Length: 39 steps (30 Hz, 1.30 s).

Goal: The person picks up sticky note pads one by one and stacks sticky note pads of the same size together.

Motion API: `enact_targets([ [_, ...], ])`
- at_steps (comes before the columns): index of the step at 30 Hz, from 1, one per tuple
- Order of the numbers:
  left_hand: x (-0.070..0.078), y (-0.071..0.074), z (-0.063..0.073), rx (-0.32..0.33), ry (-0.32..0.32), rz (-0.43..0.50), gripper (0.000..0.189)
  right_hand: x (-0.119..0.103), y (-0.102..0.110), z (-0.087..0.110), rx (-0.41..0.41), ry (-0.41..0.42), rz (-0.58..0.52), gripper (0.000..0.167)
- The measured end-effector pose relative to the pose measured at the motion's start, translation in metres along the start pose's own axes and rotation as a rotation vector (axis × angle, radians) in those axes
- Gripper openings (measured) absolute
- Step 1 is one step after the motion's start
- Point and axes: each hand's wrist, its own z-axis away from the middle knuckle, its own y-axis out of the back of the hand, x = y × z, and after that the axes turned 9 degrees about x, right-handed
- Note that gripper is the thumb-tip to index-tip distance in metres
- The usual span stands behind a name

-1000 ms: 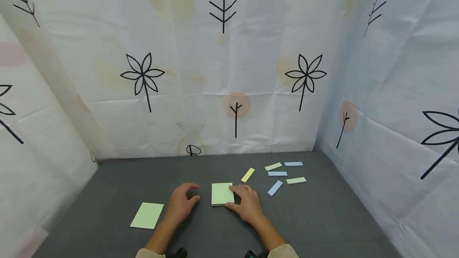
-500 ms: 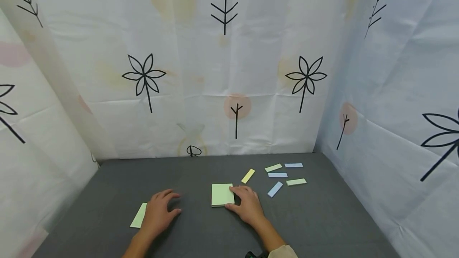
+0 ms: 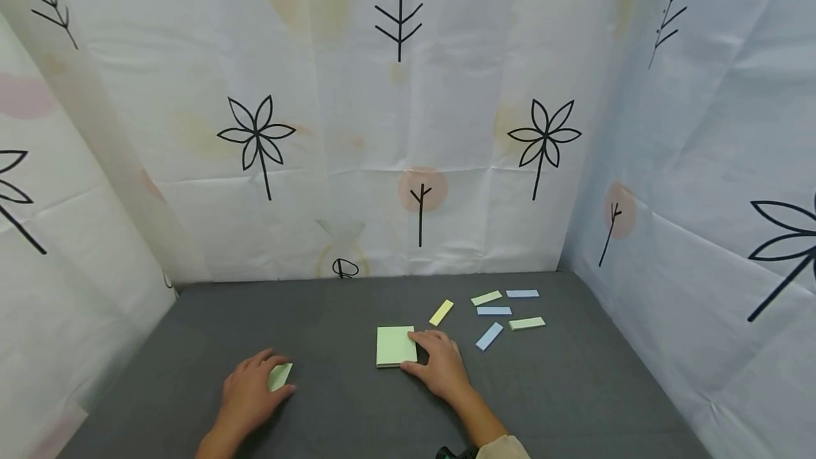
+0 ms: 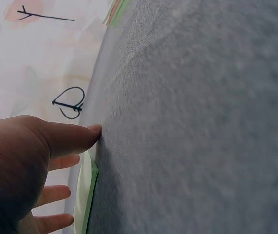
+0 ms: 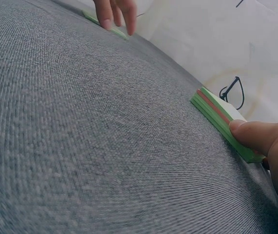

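Note:
A square stack of pale green sticky notes lies mid-table in the head view. My right hand grips its right side between thumb and fingers. From the right wrist, the stack shows green layers and a reddish one, with the thumb on its edge. Further left, my left hand is spread over a thinner pale green sticky note pad, covering most of it. In the left wrist view the thumb is extended near the table, and the fingers reach out behind the pad. Contact with the pad is unclear.
Right of the stack lie small paper strips: a yellow one, pale green ones and several blue ones. Dark grey cloth covers the table. White patterned fabric rises at the back and both sides.
My left hand has moved left and slightly toward me, from beside the stack to over the left pad. The right hand and the stack have stayed in place.

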Motion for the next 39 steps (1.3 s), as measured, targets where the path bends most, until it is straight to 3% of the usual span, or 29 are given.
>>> enact_targets([
  [6,-0.008,0.006,0.003,-0.077,0.093,-0.011,0.06,-0.001,0.0,-0.001,-0.017,-0.011,-0.004,0.057],
  [11,-0.01,0.009,0.001,-0.113,0.078,-0.013,0.057,-0.001,0.001,-0.001,-0.007,-0.008,-0.015,0.057],
  [22,-0.008,0.004,0.001,0.008,-0.108,0.116,0.042,0.0,0.001,-0.001,-0.013,-0.005,-0.006,0.057],
  [33,0.005,-0.017,-0.012,0.154,-0.169,0.16,0.037,0.001,0.001,-0.001,-0.02,-0.011,-0.006,0.057],
  [39,0.02,-0.03,-0.03,0.123,-0.153,0.171,0.034,0.002,0.0,-0.001,-0.017,-0.008,-0.01,0.057],
])
